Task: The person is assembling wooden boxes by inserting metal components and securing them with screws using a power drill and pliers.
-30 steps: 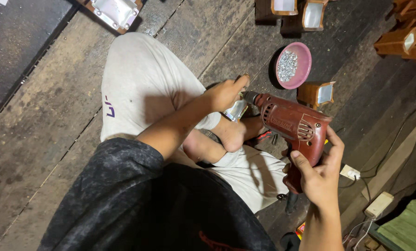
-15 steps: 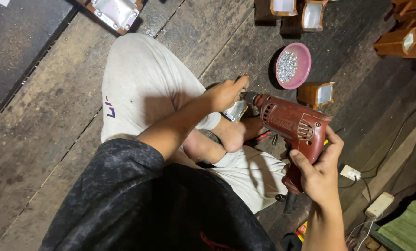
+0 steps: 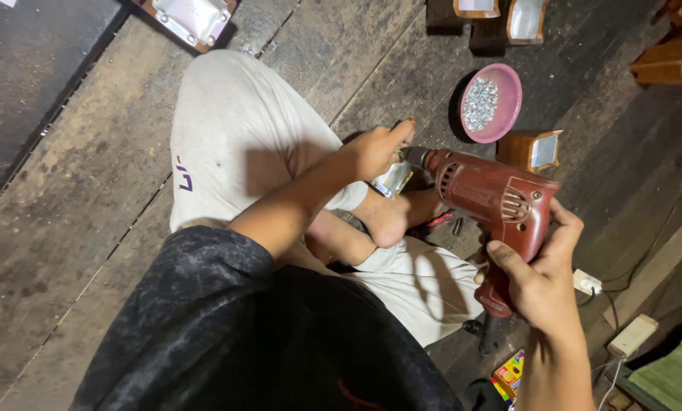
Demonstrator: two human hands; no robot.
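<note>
Drill (image 3: 493,199) in right hand (image 3: 543,281), left hand (image 3: 373,149) steadying workpiece (image 3: 392,180).

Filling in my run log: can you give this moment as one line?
left hand: holds metal piece | right hand: grips red drill, tip at piece | pink bowl: on floor, beyond drill

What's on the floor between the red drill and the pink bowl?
A small wooden box with a shiny metal face sits between the red drill and the pink bowl, seen from the head camera.
</note>
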